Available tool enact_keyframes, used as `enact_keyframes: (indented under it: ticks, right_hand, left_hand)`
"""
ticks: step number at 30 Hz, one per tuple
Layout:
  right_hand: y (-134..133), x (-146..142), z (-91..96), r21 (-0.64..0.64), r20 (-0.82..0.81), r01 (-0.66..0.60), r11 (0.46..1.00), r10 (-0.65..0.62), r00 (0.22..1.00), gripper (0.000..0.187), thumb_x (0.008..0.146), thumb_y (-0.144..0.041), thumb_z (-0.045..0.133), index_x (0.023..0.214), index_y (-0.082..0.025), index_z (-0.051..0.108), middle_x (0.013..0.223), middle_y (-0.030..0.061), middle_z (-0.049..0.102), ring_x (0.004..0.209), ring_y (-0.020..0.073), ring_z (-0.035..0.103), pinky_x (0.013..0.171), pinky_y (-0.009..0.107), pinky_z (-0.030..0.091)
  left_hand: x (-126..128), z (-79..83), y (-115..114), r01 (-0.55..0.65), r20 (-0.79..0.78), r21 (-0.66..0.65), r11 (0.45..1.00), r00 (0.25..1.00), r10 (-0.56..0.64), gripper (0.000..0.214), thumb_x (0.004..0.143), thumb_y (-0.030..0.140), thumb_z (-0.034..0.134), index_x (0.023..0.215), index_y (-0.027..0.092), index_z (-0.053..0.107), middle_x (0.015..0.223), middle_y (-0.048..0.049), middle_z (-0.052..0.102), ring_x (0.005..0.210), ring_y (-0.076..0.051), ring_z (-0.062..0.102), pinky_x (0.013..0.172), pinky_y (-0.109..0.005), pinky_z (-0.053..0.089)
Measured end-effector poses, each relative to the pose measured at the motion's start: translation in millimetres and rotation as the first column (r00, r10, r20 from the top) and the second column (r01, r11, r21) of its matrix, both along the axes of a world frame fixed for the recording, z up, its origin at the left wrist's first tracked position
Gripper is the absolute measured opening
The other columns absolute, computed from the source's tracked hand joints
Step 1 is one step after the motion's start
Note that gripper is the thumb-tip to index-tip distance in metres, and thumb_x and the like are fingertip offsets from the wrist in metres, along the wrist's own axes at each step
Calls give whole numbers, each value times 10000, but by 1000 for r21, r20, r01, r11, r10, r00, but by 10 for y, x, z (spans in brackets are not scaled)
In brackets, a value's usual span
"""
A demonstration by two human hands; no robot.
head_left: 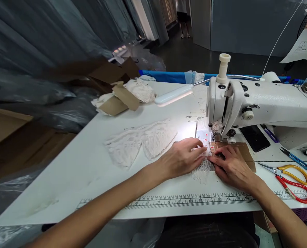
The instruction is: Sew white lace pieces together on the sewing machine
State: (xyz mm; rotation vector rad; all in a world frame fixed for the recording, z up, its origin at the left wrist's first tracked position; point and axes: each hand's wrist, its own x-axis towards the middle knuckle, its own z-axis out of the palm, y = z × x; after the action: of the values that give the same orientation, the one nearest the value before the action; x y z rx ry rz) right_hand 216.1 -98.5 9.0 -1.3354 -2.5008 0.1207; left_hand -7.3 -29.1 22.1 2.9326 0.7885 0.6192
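Observation:
White lace fabric point(202, 174) lies on the machine bed in front of the needle of a white sewing machine point(262, 101). My left hand point(183, 158) has its bent fingers closed on the left side of the lace. Close beside it, my right hand point(231, 168) pinches the lace's right edge, its thumb and forefinger near the left fingertips. Brown card or tape point(242, 155) lies under and beyond the right hand. Small red arrow marks show on the plate by the presser foot point(216, 137). Part of the lace is hidden under my fingers.
Another white lace piece point(143, 139) lies left on the table point(73, 179). A lamp point(174, 95) lights the needle area. Right are a phone point(255, 137), blue snips point(295, 159) and red-and-yellow scissors point(290, 177). Bundled lace point(140, 90) sits at the back; a person point(183, 17) stands far off.

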Motion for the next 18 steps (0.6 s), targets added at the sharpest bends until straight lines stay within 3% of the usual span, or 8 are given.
enact_keyframes:
  ticks: [2,4,9,12,18]
  right_hand:
    - [0,4,-2,-4,12,1,1000,0,1000,309,902,-191,555,1192,-251,642,1147,89,597,1045,270,494,841,422,428]
    - [0,7,-8,-6,26,-3,1000,4,1000,310,914,-201,547,1206,-253,635,1158,94,591,1050,272,486,831,415,423]
    - [2,10,-27,7,37,-7,1000,7,999,298,911,-200,556,1196,-247,630,1175,97,579,1042,266,481,811,398,418]
    - [0,9,-28,22,24,-10,1000,10,1000,308,903,-191,560,1199,-246,625,1173,98,581,1045,269,485,819,404,422]
    - [9,0,-17,14,29,-8,1000,8,1000,308,912,-188,537,1201,-253,621,1161,104,587,1048,274,493,843,433,455]
  left_hand:
    - [52,-23,46,139,-86,25,990,987,-136,321,1023,225,359,986,144,667,941,-108,669,762,-188,606,648,-349,550]
    - [75,-50,93,186,-128,-1,983,974,-184,338,1028,222,328,1023,130,653,969,-133,660,799,-212,603,667,-382,556]
    - [41,-121,147,175,-138,-77,981,973,-185,353,1034,290,332,1165,110,607,1181,-196,618,905,-264,604,714,-448,545]
    - [30,-142,131,166,-146,-99,981,973,-179,338,1026,280,347,1175,130,611,1255,-186,603,921,-264,603,726,-445,528]
    - [68,-103,64,94,-278,14,995,957,-86,361,1024,290,335,1158,123,626,1282,-169,610,899,-254,583,740,-414,467]
